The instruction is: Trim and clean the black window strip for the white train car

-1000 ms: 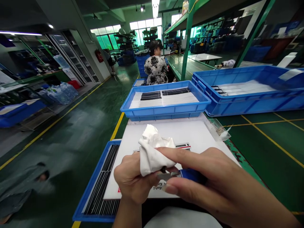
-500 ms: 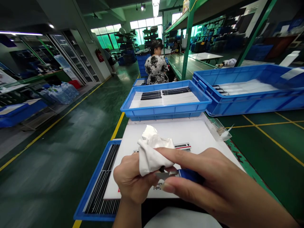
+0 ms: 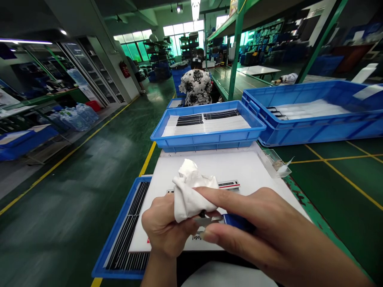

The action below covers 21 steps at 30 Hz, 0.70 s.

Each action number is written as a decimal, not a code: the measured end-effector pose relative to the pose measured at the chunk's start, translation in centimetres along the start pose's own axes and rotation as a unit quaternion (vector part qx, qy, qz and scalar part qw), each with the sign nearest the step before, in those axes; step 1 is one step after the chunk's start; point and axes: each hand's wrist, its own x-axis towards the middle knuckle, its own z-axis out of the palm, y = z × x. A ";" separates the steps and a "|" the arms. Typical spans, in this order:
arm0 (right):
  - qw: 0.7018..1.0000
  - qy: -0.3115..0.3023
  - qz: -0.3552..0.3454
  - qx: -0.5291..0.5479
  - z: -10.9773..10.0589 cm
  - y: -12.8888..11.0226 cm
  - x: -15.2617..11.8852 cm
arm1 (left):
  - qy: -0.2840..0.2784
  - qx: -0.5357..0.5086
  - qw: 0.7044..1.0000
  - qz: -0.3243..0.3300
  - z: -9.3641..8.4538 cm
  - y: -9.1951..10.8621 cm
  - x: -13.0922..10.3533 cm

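My left hand is closed around a crumpled white cloth above a white board. A small dark piece pokes out at the cloth's lower edge. In my right hand is a blue-handled knife, its metal blade touching or very near the dark piece by my left fingertips. My right index finger presses on the cloth. Behind the hands, a metal fixture with a red line lies on the board, partly hidden by cloth and fingers.
A blue tray with black strips stands behind the board. Another blue tray of black strips sits lower left. Large blue bin at right; small clear box at the board's right edge. A person sits farther back.
The person ahead has turned their head away. My hands, the cloth and the knife hold nearly the same pose, with only a slight shift of the view.
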 end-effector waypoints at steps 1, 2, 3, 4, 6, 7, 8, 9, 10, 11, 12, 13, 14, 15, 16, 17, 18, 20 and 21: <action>1.000 0.000 0.002 0.000 0.0 0.0 0.0 | -0.003 -0.004 1.000 -0.002 0.0 0.0 0.0; 1.000 -0.004 0.004 0.002 -0.1 0.0 0.0 | -0.004 -0.009 1.000 -0.002 0.1 0.0 0.0; 1.000 -0.009 0.009 0.004 -0.1 0.0 0.0 | -0.003 -0.013 1.000 -0.002 0.1 0.0 0.1; 1.000 -0.014 0.012 0.007 -0.1 0.0 0.1 | 0.001 -0.017 1.000 0.000 0.2 0.1 0.1; 1.000 -0.014 0.015 0.010 -0.1 -0.1 0.1 | 0.009 -0.016 1.000 0.003 0.3 0.2 0.2; 1.000 -0.009 0.014 0.008 -0.1 -0.2 0.2 | 0.012 -0.014 1.000 0.003 0.3 0.2 0.2; 1.000 -0.004 0.012 0.006 -0.1 -0.2 0.2 | 0.012 -0.012 1.000 0.004 0.3 0.2 0.3; 1.000 0.001 0.012 0.003 -0.1 -0.3 0.3 | 0.011 -0.010 1.000 0.004 0.3 0.3 0.3; 1.000 0.001 0.012 0.003 -0.1 -0.3 0.3 | 0.009 -0.009 1.000 0.003 0.3 0.2 0.3; 1.000 -0.001 0.015 0.002 -0.2 -0.3 0.3 | 0.007 -0.008 1.000 0.002 0.3 0.2 0.3; 1.000 -0.005 0.018 0.004 -0.2 -0.3 0.3 | 0.006 -0.009 1.000 0.001 0.3 0.2 0.3; 1.000 -0.009 0.020 0.007 -0.3 -0.3 0.3 | 0.005 -0.010 1.000 -0.002 0.3 0.2 0.2; 1.000 -0.013 0.022 0.011 -0.3 -0.3 0.2 | 0.006 -0.011 1.000 -0.005 0.3 0.1 0.2; 0.999 -0.016 0.024 0.014 -0.3 -0.2 0.2 | 0.007 -0.012 1.000 -0.007 0.3 0.1 0.2; 0.999 -0.018 0.024 0.018 -0.3 -0.2 0.1 | 0.008 -0.012 1.000 -0.007 0.3 0.1 0.2; 0.999 -0.018 0.024 0.021 -0.2 -0.1 0.1 | 0.010 -0.011 1.000 -0.005 0.3 0.2 0.2; 0.999 -0.019 0.022 0.022 -0.1 -0.1 0.1 | 0.012 -0.008 1.000 -0.002 0.3 0.2 0.2; 1.000 -0.016 0.019 0.017 0.0 0.0 0.1 | 0.013 0.002 1.000 0.004 0.3 0.3 0.2; 1.000 -0.013 0.017 0.013 0.1 0.0 0.1 | 0.014 0.007 1.000 0.007 0.3 0.3 0.3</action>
